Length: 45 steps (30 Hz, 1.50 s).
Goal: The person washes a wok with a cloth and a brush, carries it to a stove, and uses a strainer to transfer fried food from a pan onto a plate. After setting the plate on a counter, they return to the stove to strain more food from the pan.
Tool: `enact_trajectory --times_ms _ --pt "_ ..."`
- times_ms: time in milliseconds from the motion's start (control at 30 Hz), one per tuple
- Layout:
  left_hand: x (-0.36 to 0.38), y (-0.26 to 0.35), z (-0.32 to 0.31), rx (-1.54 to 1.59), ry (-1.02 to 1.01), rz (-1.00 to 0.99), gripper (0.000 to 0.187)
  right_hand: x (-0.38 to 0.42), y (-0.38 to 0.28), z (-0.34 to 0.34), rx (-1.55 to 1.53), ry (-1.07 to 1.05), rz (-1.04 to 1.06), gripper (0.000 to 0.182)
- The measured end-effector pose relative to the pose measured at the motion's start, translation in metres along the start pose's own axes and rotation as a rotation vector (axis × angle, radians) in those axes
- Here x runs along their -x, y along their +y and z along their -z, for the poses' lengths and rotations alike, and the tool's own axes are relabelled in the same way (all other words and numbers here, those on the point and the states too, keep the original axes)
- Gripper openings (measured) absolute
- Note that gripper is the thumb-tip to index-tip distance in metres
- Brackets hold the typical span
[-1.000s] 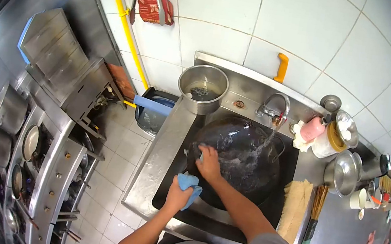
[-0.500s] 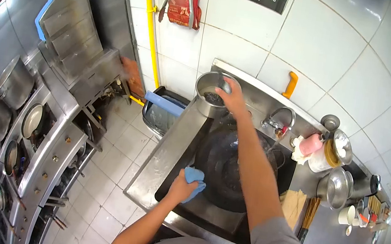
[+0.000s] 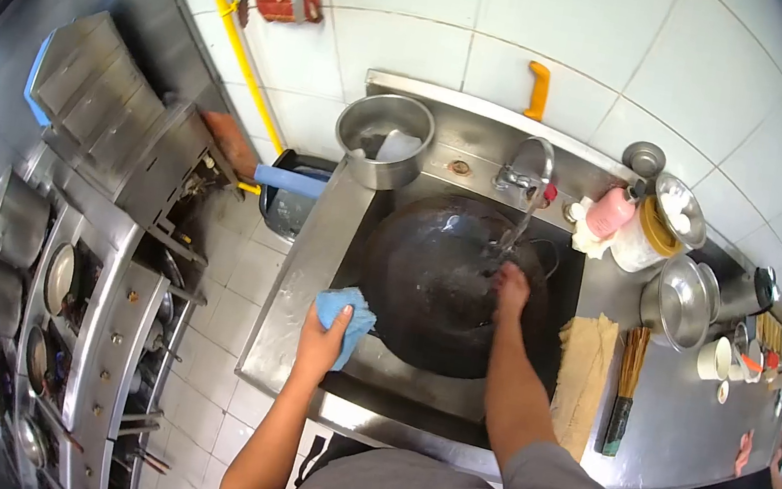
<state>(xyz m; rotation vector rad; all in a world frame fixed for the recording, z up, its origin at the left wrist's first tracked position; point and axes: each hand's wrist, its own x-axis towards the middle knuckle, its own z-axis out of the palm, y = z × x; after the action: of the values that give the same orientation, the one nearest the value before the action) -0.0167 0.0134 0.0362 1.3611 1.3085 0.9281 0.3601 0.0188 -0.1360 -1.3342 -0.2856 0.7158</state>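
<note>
Resting in the basin of the steel sink [image 3: 282, 330], the dark wok [image 3: 413, 299] lies open side up below the running tap [image 3: 547, 162]. My right fingers [image 3: 512, 289] hang over its right part beside the stream; they are blurred, and I cannot tell whether they are spread or pressed together. My left fingers [image 3: 339, 324] pinch a bunched blue cloth [image 3: 356, 328] over the sink's near left part; being soft and light, it should yield to any grip and is best held by its gathered middle. The wok I judge heavy, stiff and slippery when wet, with its loop handle [image 3: 555, 261] at the right rim the surest hold. The tap overhangs that side and would hinder lifting; a steel pot [image 3: 381, 174] occupies the sink's far left corner. Along the left edge of the desk [image 3: 648, 450] lie a tan cloth [image 3: 584, 375] and a stick brush [image 3: 632, 372], with a pink bottle [image 3: 610, 215] near the far left corner.
</note>
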Motion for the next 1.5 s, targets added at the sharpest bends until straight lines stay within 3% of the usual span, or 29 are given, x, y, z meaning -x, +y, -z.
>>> enact_trajectory --times_ms 33,67,133,167,233,300,367,400,433,467,533,600,700,800,867,933,1000,1067,1100,1167,1333,1400,1433,1500 --pt "-0.003 -0.009 -0.004 0.077 -0.015 0.048 0.044 -0.030 0.067 0.009 0.824 -0.212 0.432 0.021" --pt "0.000 -0.006 -0.009 0.076 -0.031 0.037 0.044 -0.059 0.133 0.017 1.534 -0.043 1.045 0.019" --pt "0.004 0.004 -0.014 0.302 -0.052 0.267 0.045 0.006 0.085 -0.045 0.551 -0.300 -0.026 0.016" --pt "-0.001 -0.017 -0.013 0.376 -0.068 0.345 0.046 0.021 0.046 -0.046 0.543 -0.289 -0.027 0.016" --pt "-0.004 -0.007 -0.017 0.415 -0.082 0.352 0.041 0.028 -0.033 -0.057 0.721 -0.615 0.200 0.024" --pt "-0.008 0.003 -0.021 0.460 -0.084 0.362 0.037 0.004 -0.095 -0.039 1.256 -0.185 0.535 0.019" --pt "-0.014 0.014 -0.023 0.392 -0.101 0.315 0.029 -0.008 -0.128 -0.002 1.334 0.193 0.851 0.033" --pt "-0.018 0.016 -0.024 0.391 -0.103 0.309 0.029 -0.013 -0.133 0.014 1.386 0.214 0.764 0.046" --pt "-0.023 0.018 -0.025 0.375 -0.101 0.294 0.027 -0.016 -0.138 0.022 1.447 0.148 0.406 0.049" --pt "-0.028 0.020 -0.029 0.359 -0.103 0.282 0.025 -0.027 -0.125 0.037 1.446 0.163 0.402 0.049" --pt "-0.024 0.048 -0.030 0.363 -0.115 0.247 0.023 -0.060 -0.071 0.074 1.264 -0.053 0.222 0.053" --pt "-0.029 0.063 -0.021 0.290 -0.134 0.162 0.022 -0.041 -0.052 0.083 1.225 0.056 0.197 0.052" --pt "-0.026 0.098 -0.014 0.297 -0.183 0.109 0.022 -0.027 0.014 0.115 0.742 0.135 -0.039 0.044" --pt "-0.015 0.144 -0.015 0.247 -0.260 0.104 0.022 0.058 -0.021 0.101 0.307 0.082 -0.340 0.041" --pt "-0.007 0.173 -0.023 -0.022 -0.295 -0.180 0.020 0.081 0.028 0.108 0.154 0.111 -0.372 0.039" --pt "0.013 0.215 -0.035 -0.052 -0.318 -0.220 0.022 0.097 0.073 0.102 -0.089 0.088 -0.432 0.037" --pt "0.020 0.229 -0.039 -0.506 -0.327 -0.508 0.027 0.123 0.063 0.086 -0.112 0.014 -0.669 0.042" --pt "0.042 0.260 -0.047 -0.599 -0.356 -0.497 0.033 0.143 0.057 0.061 -0.356 0.013 -0.675 0.048" --pt "0.047 0.264 -0.049 -0.650 -0.428 -0.618 0.033 0.149 0.049 0.057 -0.357 0.014 -0.672 0.048" --pt "0.055 0.273 -0.049 -0.737 -0.520 -0.801 0.035 0.157 0.036 0.052 -0.224 -0.174 -0.877 0.056" --pt "0.051 0.258 -0.014 -0.589 -0.485 -0.734 0.038 0.161 0.028 0.057 -0.326 -0.072 -0.808 0.056" --pt "0.031 0.222 0.013 -0.359 -0.394 -0.537 0.029 0.148 0.015 0.074 -0.223 -0.010 -0.526 0.047" --pt "0.022 0.205 0.016 -0.358 -0.399 -0.539 0.029 0.137 0.003 0.078 -0.141 0.042 -0.449 0.041" --pt "0.007 0.166 0.022 0.109 -0.219 -0.131 0.021 0.104 -0.014 0.085 -0.036 0.121 -0.298 0.034"
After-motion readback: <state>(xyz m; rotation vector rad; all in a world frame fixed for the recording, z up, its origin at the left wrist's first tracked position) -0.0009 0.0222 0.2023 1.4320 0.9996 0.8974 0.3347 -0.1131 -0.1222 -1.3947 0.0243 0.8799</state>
